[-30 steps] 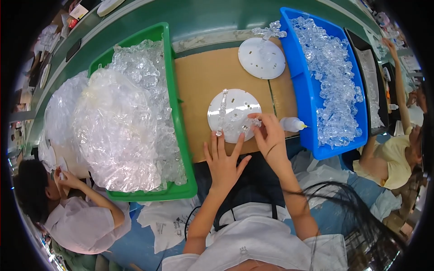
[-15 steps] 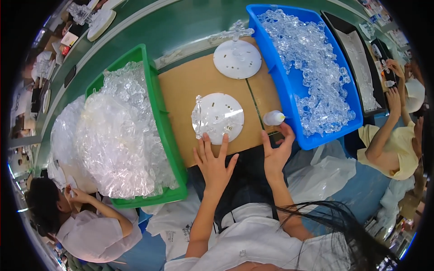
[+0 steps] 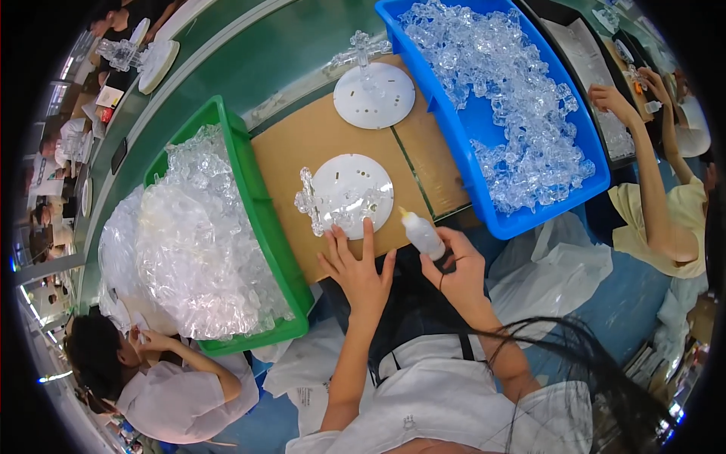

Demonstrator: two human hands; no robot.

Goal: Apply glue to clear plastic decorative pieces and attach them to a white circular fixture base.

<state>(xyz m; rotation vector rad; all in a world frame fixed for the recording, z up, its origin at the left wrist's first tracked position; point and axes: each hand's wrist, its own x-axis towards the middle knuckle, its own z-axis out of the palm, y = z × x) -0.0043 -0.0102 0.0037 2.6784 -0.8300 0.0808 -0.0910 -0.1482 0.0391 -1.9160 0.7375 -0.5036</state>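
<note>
My right hand [image 3: 460, 274] grips a small white squeeze bottle [image 3: 423, 236] between thumb and fingers, its yellowish nozzle tilted up and left toward the nearer disc. That round white disc [image 3: 352, 180] has small slots and holes and lies on the cardboard. A clear plastic part [image 3: 307, 201] rests at the disc's left edge, and more clear plastic lies over its lower half. My left hand [image 3: 358, 276] is spread, palm down, with fingertips at the disc's near edge; whether they press on the clear plastic I cannot tell.
Behind lies a second white disc [image 3: 375, 96] with a clear part standing at its far side. A green bin [image 3: 261, 204] heaped with bagged clear pieces stands left, a blue bin [image 3: 484, 198] of clear pieces right. Cardboard [image 3: 283, 155] covers the table. Co-workers sit on both sides.
My right hand has picked up the squeeze bottle and brought it left, nozzle toward the nearer disc. My left hand stays at the disc's near edge. The view has shifted slightly.
</note>
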